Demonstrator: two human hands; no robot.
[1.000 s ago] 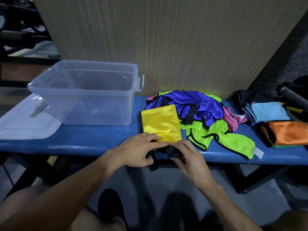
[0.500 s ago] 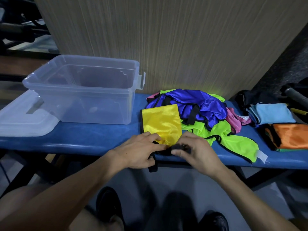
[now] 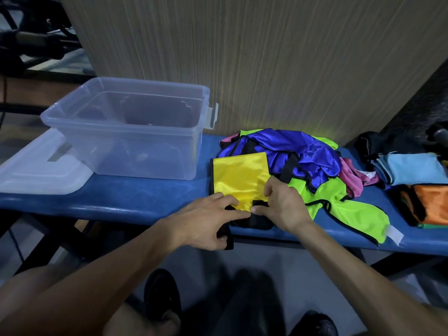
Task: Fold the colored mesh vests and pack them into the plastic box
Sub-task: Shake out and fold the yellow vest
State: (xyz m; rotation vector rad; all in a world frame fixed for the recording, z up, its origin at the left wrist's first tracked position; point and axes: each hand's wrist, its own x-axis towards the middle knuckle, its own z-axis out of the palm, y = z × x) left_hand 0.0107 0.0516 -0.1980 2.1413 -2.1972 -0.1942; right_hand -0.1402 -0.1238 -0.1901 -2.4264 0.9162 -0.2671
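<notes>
The yellow mesh vest (image 3: 240, 177), folded into a flat rectangle with black trim, is lying at the near edge of the blue padded tabletop (image 3: 135, 197), its black straps spilling over the lip. To its left a bare strip of blue is running up to the clear plastic box (image 3: 131, 132), which is standing open at the far left with its translucent lid (image 3: 31, 170) lying flat just beside it on the left.

Both forearms are reaching in from below. The left hand (image 3: 206, 224) is lying palm down, fingers stretched across the vest's near edge while the thumb is tucking a black strap (image 3: 228, 235) against the palm; its grip is pinching that strap. The right hand (image 3: 282, 207) is curling in, grip pinching the yellow fabric and black trim.

Crowding the vest's right side, touching it, is a heap of blue, lime green and pink vests (image 3: 312, 170). Further right, folded light blue (image 3: 412, 168) and orange cloths (image 3: 429, 204) are sitting.
</notes>
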